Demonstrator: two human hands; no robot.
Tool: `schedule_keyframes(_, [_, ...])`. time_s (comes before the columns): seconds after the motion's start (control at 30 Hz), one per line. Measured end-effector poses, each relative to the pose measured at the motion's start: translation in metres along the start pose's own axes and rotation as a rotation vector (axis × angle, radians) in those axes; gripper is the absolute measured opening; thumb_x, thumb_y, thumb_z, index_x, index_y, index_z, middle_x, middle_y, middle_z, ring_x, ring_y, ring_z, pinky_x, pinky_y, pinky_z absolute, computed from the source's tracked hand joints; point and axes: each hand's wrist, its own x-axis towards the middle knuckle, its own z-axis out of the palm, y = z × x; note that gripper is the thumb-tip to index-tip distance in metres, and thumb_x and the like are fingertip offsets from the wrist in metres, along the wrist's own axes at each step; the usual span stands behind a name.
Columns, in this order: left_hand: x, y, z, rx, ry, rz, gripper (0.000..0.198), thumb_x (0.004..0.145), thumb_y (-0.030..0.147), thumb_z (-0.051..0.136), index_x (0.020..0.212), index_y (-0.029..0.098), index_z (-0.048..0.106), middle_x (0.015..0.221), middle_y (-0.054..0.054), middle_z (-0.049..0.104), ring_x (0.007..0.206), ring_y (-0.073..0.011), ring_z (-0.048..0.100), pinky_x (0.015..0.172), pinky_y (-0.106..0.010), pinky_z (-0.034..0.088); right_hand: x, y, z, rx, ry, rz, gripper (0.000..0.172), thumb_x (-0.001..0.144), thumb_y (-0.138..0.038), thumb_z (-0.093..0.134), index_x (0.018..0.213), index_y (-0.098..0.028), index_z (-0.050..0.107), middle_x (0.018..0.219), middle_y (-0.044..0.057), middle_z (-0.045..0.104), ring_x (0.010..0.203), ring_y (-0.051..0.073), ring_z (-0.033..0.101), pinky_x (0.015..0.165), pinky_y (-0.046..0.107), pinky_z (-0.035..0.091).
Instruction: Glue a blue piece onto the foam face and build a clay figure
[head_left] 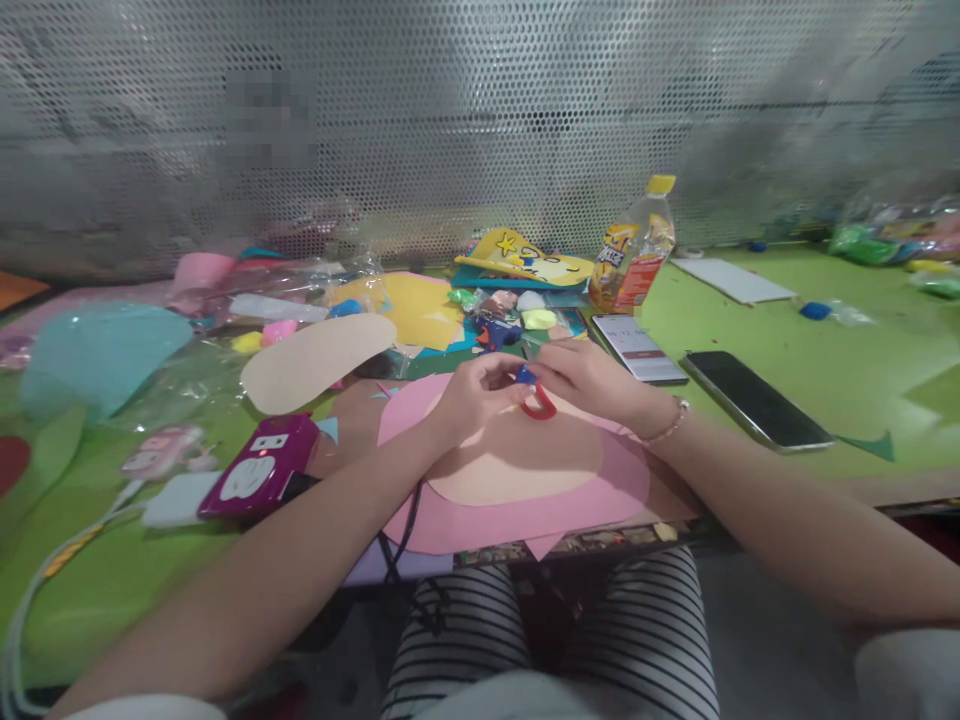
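Note:
My left hand and my right hand meet above a large pink foam sheet with a beige oval on top. Between the fingers of both hands sits a small red curved foam piece with a blue bit at its top. Both hands pinch it, fingers curled. A bracelet circles my right wrist. Just behind the hands lie small coloured foam scraps.
Two phones lie to the right on the green table. A yellow-capped bottle stands behind them. A magenta power strip, a beige oval sheet and a teal sheet are at the left. A perforated metal wall runs behind.

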Motion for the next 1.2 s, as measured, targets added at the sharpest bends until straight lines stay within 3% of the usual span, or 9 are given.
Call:
schedule_keyframes(0.23, [0.001,0.0,-0.002,0.016,-0.033,0.056,0.032,0.066,0.024,0.072,0.095,0.017,0.064,0.09,-0.005,0.068,0.082,-0.0155,0.062,0.074,-0.03,0.05,0.003,-0.003,0.003,0.182,0.094,0.257,0.026,0.085,-0.027,0.043,0.06,-0.019,0.04,0.056,-0.002,0.044,0.053,0.009,0.037,0.051,0.023,0.028])
schedule_keyframes(0.37, [-0.002,0.003,-0.001,0.036,-0.038,0.049,0.034,0.066,0.024,0.072,0.097,0.017,0.063,0.091,-0.006,0.068,0.082,-0.0157,0.063,0.077,-0.031,0.05,0.002,0.008,-0.005,0.224,0.22,0.467,0.033,0.086,-0.029,0.041,0.056,-0.02,0.033,0.051,-0.004,0.037,0.05,0.009,0.033,0.049,0.023,0.026])
schedule_keyframes(0.43, [-0.002,0.004,-0.001,0.041,-0.019,0.061,0.032,0.067,0.023,0.071,0.097,0.017,0.062,0.093,-0.006,0.067,0.085,-0.0153,0.063,0.08,-0.032,0.05,0.001,0.015,-0.008,0.283,0.242,0.52,0.033,0.087,-0.032,0.041,0.056,-0.02,0.038,0.051,-0.004,0.039,0.049,0.009,0.035,0.049,0.023,0.028])
schedule_keyframes(0.6, [-0.002,0.003,0.0,0.053,0.008,0.107,0.031,0.066,0.016,0.07,0.094,0.018,0.058,0.093,-0.004,0.065,0.087,-0.0139,0.062,0.084,-0.032,0.048,-0.001,0.017,-0.007,0.465,0.121,0.492,0.024,0.085,-0.034,0.046,0.069,-0.017,0.053,0.061,0.0,0.056,0.055,0.01,0.048,0.054,0.022,0.038])
schedule_keyframes(0.73, [-0.001,0.0,0.0,0.083,0.032,0.15,0.032,0.066,0.017,0.07,0.095,0.019,0.056,0.094,-0.004,0.065,0.087,-0.0142,0.062,0.082,-0.031,0.049,0.001,0.008,-0.005,0.604,0.04,0.439,0.013,0.082,-0.026,0.048,0.076,-0.016,0.056,0.068,0.001,0.057,0.059,0.011,0.051,0.058,0.024,0.042])
schedule_keyframes(0.83, [0.0,0.0,0.0,0.167,0.109,0.197,0.027,0.068,0.019,0.068,0.093,0.019,0.057,0.09,-0.003,0.064,0.082,-0.0134,0.062,0.078,-0.029,0.05,0.002,0.0,-0.004,0.675,-0.046,0.446,0.009,0.078,-0.02,0.048,0.077,-0.016,0.056,0.069,0.001,0.055,0.059,0.011,0.049,0.057,0.024,0.041])
schedule_keyframes(0.97, [-0.001,0.003,0.001,0.275,0.166,0.228,0.03,0.069,0.018,0.067,0.097,0.019,0.058,0.093,-0.004,0.065,0.082,-0.0133,0.061,0.077,-0.028,0.05,0.002,-0.007,-0.004,0.813,-0.145,0.508,0.019,0.084,-0.026,0.04,0.072,-0.016,0.051,0.063,-0.001,0.047,0.056,0.01,0.043,0.053,0.024,0.034])
schedule_keyframes(1.1, [-0.003,0.005,0.002,0.352,0.179,0.222,0.032,0.068,0.019,0.068,0.098,0.018,0.06,0.094,-0.005,0.065,0.081,-0.0137,0.06,0.076,-0.028,0.05,0.003,-0.013,-0.001,0.689,-0.11,0.484,0.03,0.088,-0.035,0.041,0.063,-0.019,0.041,0.06,-0.004,0.039,0.056,0.01,0.037,0.055,0.025,0.031])
schedule_keyframes(1.2, [-0.004,0.006,0.002,0.29,0.138,0.181,0.032,0.066,0.021,0.07,0.096,0.017,0.06,0.092,-0.006,0.065,0.08,-0.0143,0.061,0.076,-0.029,0.05,0.002,-0.016,0.004,0.844,-0.067,0.484,0.03,0.087,-0.037,0.042,0.064,-0.019,0.038,0.06,-0.005,0.035,0.054,0.009,0.034,0.053,0.024,0.03])
